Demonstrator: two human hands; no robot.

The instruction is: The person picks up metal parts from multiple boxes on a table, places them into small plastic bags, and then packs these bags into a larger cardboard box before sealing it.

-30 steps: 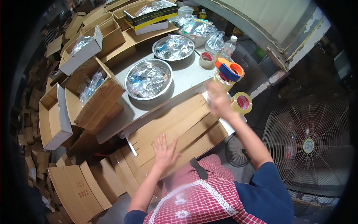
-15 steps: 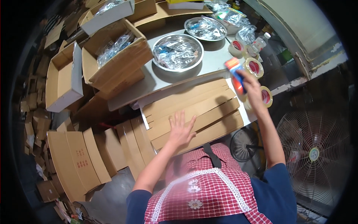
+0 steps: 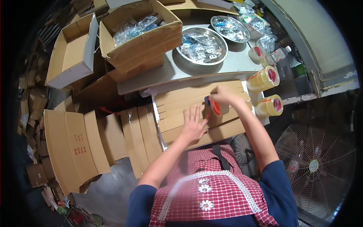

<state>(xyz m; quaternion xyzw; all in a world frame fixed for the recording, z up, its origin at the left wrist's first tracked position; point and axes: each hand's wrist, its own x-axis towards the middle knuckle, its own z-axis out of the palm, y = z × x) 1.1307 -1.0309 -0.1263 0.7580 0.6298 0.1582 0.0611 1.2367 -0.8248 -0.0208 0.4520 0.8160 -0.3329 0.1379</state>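
A flattened cardboard box [image 3: 177,99] with slotted flaps lies in front of me on a white surface. My left hand [image 3: 194,126] rests on it, palm down, with the fingers spread. My right hand [image 3: 224,96] grips an orange and blue tape dispenser [image 3: 214,107], held over the middle of the cardboard just right of my left fingertips. Motion smears the dispenser a little, and I cannot tell whether it touches the cardboard.
Tape rolls [image 3: 264,79] stand right of the cardboard. Behind are metal bowls [image 3: 223,56] of bagged items and a carton [image 3: 143,45]. Open boxes [image 3: 72,147] stand at left. A plastic bottle [image 3: 280,54] is at far right, a fan [image 3: 313,165] below it.
My right hand has brought the tape dispenser left, from beside the tape rolls to over the cardboard. My left hand stays flat on the cardboard. The whole view has shifted slightly.
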